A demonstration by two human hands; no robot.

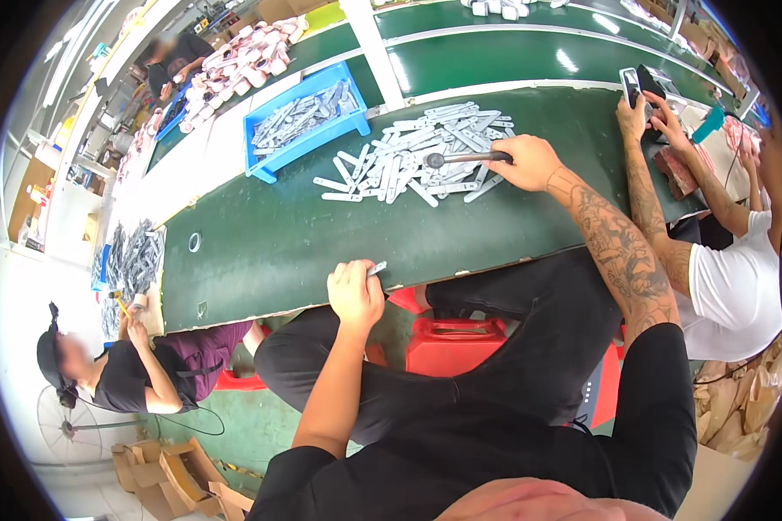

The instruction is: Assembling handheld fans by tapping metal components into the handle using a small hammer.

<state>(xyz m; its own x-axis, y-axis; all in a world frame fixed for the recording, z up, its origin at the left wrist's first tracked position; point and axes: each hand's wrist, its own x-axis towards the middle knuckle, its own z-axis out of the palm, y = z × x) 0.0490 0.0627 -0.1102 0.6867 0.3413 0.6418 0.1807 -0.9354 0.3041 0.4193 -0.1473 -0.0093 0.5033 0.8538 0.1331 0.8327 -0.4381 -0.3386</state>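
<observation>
1. The left hand sits at the near edge of the dark green table, closed on a small flat grey metal strip; it looks light, stiff and thin, best pinched by its long edges.
2. Farther in, the right hand grips a metal-headed hammer over the pile of grey metal strips.
3. Beyond, a blue plastic tray holds more.

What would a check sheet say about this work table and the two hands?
Surface: dark green work table, mostly bare near its front edge.
Job's things: small flat grey metal strip; dark-handled hammer-like tool; heap of flat grey metal strips.
Clutter: blue plastic tray with more strips.
Grippers: left hand pinches the small strip at the table edge; right hand grips the tool over the heap.
Cables: nothing seen on the table.
Surroundings: red plastic stool; green conveyor belt; other people working nearby.
</observation>
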